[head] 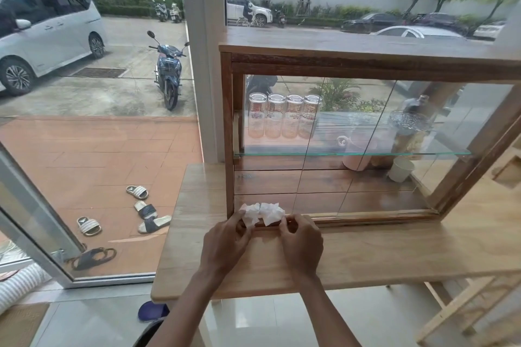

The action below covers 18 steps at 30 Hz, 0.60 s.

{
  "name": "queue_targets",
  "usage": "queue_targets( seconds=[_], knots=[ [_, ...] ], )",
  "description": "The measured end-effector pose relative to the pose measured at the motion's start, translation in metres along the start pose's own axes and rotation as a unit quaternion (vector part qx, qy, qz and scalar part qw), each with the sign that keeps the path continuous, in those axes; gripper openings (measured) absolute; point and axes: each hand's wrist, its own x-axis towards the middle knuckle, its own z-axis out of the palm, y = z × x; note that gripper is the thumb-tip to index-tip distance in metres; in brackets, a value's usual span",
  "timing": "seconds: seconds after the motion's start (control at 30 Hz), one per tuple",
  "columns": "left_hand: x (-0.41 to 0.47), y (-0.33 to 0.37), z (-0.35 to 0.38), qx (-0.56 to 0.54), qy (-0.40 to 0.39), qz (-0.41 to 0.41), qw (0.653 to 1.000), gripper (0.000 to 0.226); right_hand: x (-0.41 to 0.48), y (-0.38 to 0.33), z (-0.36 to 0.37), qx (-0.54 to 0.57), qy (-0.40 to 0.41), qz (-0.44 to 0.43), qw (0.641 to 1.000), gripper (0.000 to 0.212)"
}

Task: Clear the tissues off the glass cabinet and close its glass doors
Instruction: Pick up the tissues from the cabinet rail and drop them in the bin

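A wooden glass cabinet (366, 63) stands on a light wooden counter (366, 256). Crumpled white tissues (260, 213) lie at the cabinet's bottom front rail, near its left corner. My left hand (228, 239) pinches the left tissue from below. My right hand (300, 236) holds the edge of the right tissue with its fingertips. The sliding glass doors (349, 135) sit pushed toward the middle and right, so the left part of the cabinet stands uncovered.
Inside, several upturned glasses (284, 115) stand on a glass shelf (338, 153), with a pink cup (356, 152), a jar (411, 132) and a white cup (400, 167) to the right. A wooden rack (462, 310) stands at lower right. A window post (201, 65) rises behind.
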Motion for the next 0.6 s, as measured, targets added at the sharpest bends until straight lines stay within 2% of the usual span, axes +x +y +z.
queue_targets(
  seconds=[0.27, 0.47, 0.6],
  knots=[
    [0.0008, 0.0013, 0.0034, 0.008, 0.025, -0.02, 0.999, 0.011, -0.0018, -0.0013, 0.0018, 0.019, 0.012, 0.007, 1.0, 0.004],
    [0.0013, 0.0034, 0.0034, 0.011, 0.023, -0.015, 1.0, 0.008, -0.0024, -0.0032, 0.0, 0.036, 0.007, -0.006, 0.999, 0.003],
    [-0.0022, 0.0047, 0.0014, 0.004, 0.022, 0.009, 1.0, 0.006, -0.0021, -0.0048, -0.0056, 0.046, 0.002, -0.026, 0.999, 0.01]
  ],
)
